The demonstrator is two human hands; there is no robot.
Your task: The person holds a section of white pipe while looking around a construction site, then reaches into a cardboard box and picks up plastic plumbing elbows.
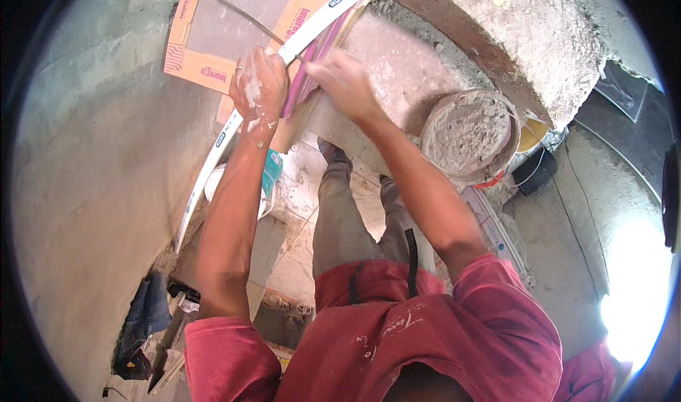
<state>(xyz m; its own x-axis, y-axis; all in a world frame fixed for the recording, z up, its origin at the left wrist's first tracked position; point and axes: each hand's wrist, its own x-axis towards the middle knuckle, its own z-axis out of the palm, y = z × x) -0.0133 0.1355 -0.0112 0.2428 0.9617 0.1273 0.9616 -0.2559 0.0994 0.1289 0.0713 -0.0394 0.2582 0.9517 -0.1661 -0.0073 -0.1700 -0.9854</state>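
Note:
My left hand (259, 85), marked with whitish dried residue, grips a long white trim strip (215, 149). The strip runs from the lower left up to the top of a stack of tile boxes (199, 72) and bears printed writing. Across it, just beyond my left fingers, lies a thin dark saw blade (242, 13), probably a bare hacksaw blade. The blade's near end is in my right hand (343, 82), which is blurred. My right hand is beside the purple edge of the stack.
Right of my legs stands a bucket of grey mortar (468, 133). A teal-and-white pail (271, 173) is beneath my left forearm. A rough masonry ledge (511, 35) curves along the upper right. Dark cloth (141, 322) and tools lie lower left, near the wall (96, 152).

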